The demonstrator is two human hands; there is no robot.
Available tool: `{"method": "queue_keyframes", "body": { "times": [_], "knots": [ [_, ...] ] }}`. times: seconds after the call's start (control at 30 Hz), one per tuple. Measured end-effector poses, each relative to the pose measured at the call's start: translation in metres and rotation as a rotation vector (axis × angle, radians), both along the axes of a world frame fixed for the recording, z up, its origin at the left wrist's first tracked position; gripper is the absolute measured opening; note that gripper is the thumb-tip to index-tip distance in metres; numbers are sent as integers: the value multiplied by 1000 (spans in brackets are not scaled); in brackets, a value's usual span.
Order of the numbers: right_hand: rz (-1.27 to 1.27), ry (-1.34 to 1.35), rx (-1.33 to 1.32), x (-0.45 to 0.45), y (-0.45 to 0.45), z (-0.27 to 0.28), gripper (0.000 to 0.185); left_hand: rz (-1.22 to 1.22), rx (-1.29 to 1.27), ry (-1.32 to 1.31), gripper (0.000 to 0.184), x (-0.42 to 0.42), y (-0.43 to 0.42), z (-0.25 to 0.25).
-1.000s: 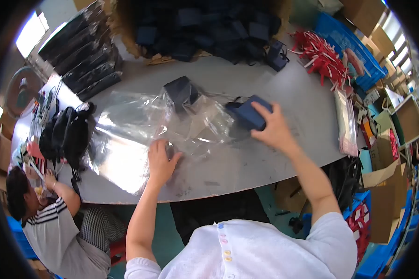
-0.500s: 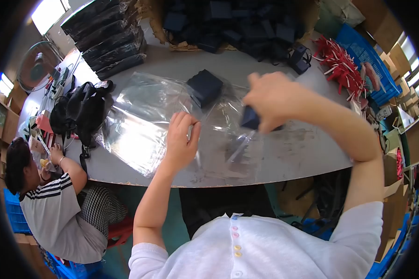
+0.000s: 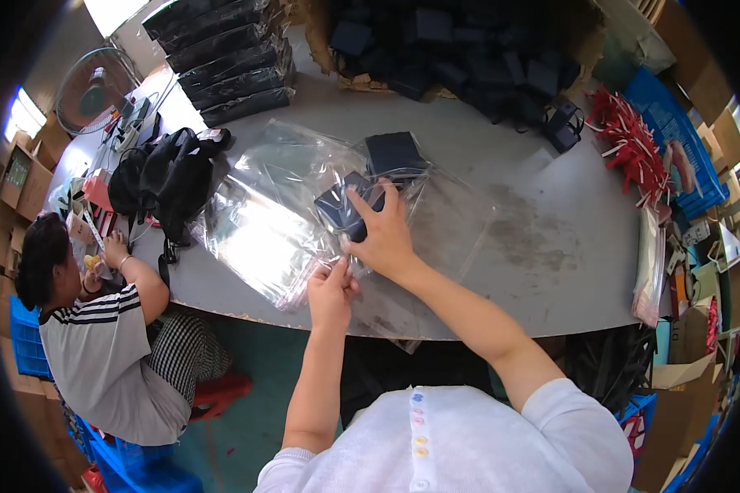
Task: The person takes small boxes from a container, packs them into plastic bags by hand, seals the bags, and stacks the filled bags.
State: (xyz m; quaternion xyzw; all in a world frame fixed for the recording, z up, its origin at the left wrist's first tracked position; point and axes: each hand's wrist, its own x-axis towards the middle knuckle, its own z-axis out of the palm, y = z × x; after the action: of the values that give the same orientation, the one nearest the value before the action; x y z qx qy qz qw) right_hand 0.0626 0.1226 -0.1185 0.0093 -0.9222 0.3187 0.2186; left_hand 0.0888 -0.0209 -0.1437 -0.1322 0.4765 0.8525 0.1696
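Observation:
My right hand (image 3: 384, 234) has its fingers over a dark blue box (image 3: 339, 205), gripping it on the clear plastic bags. Just below it, my left hand (image 3: 331, 289) pinches the edge of a clear plastic bag (image 3: 275, 185) near the table's front. A second dark blue box (image 3: 395, 154) lies right behind, beside the held one, with clear film around it. Glare on the film hides whether the held box is inside a bag.
Black plastic-wrapped packs (image 3: 230, 62) are stacked at the back left, near a black bag (image 3: 177, 172). A carton (image 3: 588, 62) of dark boxes stands behind. Red-and-white strips (image 3: 629, 144) lie right. A co-worker (image 3: 111, 345) sits left.
My right hand has moved left with the dark blue box, to beside the other box. My left hand has gone from resting on the film to pinching its edge. The view has shifted.

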Motion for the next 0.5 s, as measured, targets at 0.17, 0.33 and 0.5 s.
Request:
{"method": "queue_keyframes", "body": {
  "times": [0.17,0.33,0.5],
  "knots": [
    [-127,102,129,-27,-3,-3,78,-262,-71,56,7,33,-9,15],
    [-188,1,-14,-61,8,-22,86,-439,-117,73,10,45,5,20],
    [292,-143,285,-13,108,-3,81,-333,-238,65,15,15,-2,7]
  ]
}}
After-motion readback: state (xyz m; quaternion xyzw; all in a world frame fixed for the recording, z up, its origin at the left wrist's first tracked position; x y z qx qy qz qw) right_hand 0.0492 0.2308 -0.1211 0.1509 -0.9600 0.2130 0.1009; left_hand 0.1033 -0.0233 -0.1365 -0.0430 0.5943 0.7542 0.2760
